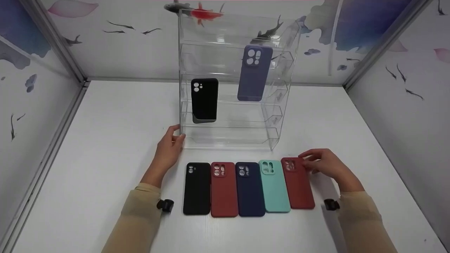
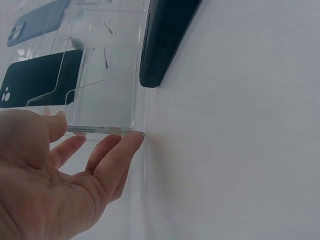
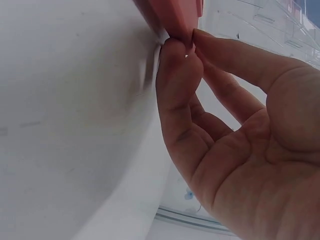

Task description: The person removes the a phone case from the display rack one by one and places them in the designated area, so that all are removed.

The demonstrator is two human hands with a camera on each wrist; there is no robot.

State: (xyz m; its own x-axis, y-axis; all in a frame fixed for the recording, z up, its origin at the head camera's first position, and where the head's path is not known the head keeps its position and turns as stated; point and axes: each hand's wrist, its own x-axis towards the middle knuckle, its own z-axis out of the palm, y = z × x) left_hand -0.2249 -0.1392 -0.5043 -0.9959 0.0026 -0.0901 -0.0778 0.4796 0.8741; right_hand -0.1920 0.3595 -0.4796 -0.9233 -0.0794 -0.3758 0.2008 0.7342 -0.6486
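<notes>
The right hand pinches the top corner of the dark red case, thumb against fingertips, at the row's right end on the bench. The case looks light, thin and flexible. The left hand steadies the clear rack with relaxed fingers.

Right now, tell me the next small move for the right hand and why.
Probably lift the dark red case off the table. The right hand already pinches its top corner, as the right wrist view shows, while the left hand steadies the clear rack, whose shelves hold only a black case and a purple case.
</notes>
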